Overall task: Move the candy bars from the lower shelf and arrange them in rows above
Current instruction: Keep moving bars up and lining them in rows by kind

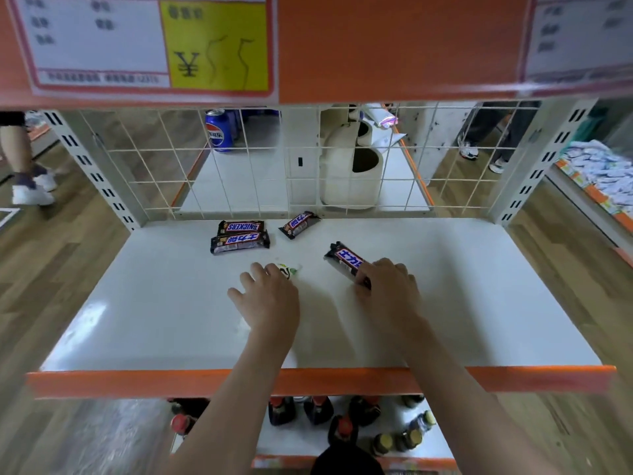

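On the white shelf lie two dark Snickers bars side by side at the back, one bar behind the other bar. A third bar lies tilted to their right. My right hand grips the near end of a fourth bar, which rests on the shelf. My left hand lies flat with spread fingers over a small white and green wrapper, most of it hidden beneath my fingers.
A wire grid closes the shelf's back; behind it stand a Pepsi can and a white machine. An orange price board hangs overhead. Bottles fill the lower shelf. People's legs show at the left and back right.
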A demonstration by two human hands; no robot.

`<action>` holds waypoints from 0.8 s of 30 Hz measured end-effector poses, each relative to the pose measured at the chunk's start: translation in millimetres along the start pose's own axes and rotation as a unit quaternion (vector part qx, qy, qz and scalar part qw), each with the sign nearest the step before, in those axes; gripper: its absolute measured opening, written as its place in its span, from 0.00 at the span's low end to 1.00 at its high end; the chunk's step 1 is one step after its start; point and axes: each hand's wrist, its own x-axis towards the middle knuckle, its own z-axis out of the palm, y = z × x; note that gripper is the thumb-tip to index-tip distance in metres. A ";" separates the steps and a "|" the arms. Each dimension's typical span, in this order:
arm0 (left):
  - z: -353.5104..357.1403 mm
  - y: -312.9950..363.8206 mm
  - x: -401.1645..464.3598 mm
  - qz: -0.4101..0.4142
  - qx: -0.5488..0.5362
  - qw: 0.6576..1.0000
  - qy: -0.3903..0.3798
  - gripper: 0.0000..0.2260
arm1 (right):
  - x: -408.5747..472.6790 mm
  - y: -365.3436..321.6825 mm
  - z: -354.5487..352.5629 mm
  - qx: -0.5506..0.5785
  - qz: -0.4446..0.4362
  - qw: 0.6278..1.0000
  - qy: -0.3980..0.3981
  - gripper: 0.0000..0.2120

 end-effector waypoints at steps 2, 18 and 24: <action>-1.7 2.9 -0.9 -0.012 -0.009 1.000 -0.014 0.15 | -1.4 -0.2 -1.4 -0.008 0.003 1.000 0.001 0.07; -26.6 -28.7 -9.1 0.270 -0.062 0.954 -0.113 0.24 | -7.5 10.9 -5.5 -0.043 -0.060 0.996 -0.039 0.15; -25.4 -35.0 -6.2 0.324 -0.027 0.944 -0.065 0.19 | -9.5 8.2 -8.0 -0.044 -0.058 0.997 -0.039 0.15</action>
